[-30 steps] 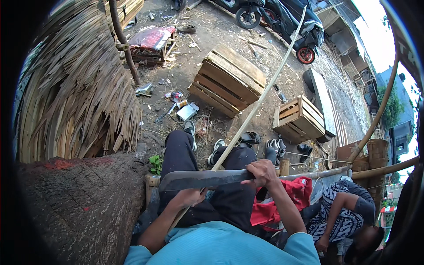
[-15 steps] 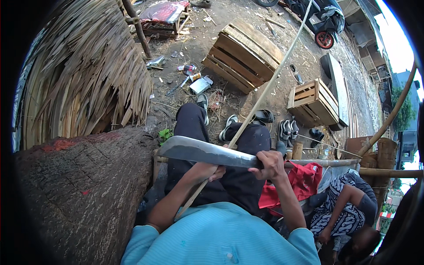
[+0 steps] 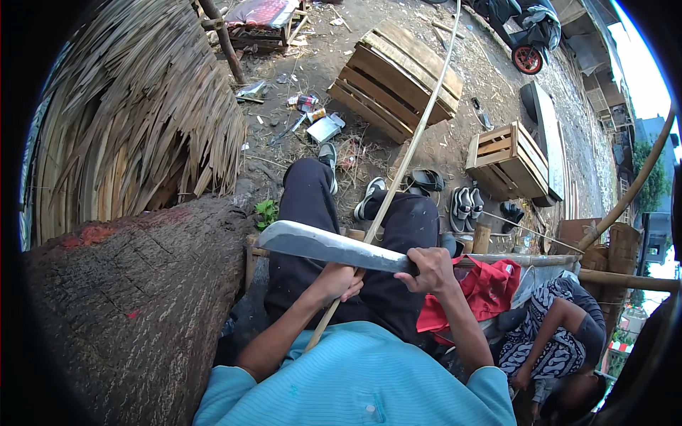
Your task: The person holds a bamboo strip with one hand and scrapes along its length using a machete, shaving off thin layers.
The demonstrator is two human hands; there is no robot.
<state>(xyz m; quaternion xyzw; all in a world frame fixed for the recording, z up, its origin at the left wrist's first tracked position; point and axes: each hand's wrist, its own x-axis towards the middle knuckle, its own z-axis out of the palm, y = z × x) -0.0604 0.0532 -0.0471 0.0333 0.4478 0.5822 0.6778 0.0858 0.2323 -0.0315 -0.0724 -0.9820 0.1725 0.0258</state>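
A long, pale bamboo strip (image 3: 412, 145) runs from my lap up and away past the crates. My left hand (image 3: 339, 282) is closed around it, just on the near side of a machete. The machete (image 3: 327, 246) has a broad grey blade that lies across the strip, its rounded tip out to the left over my knee. At the right end of the blade, my right hand (image 3: 429, 270) grips the machete, and its handle is hidden inside my fingers. Whether the edge touches the strip I cannot tell.
A thick dark log (image 3: 135, 305) lies at my left, below palm thatch (image 3: 142, 106). Wooden crates (image 3: 398, 78) and shoes (image 3: 465, 206) are on the ground ahead. Red cloth (image 3: 479, 291) lies at my right, near another person (image 3: 554, 334) bending over. A motorbike (image 3: 529, 35) stands far right.
The strip's far end has swung to the left and it stands steeper. My right hand and the machete have shifted slightly; both hands keep their hold.
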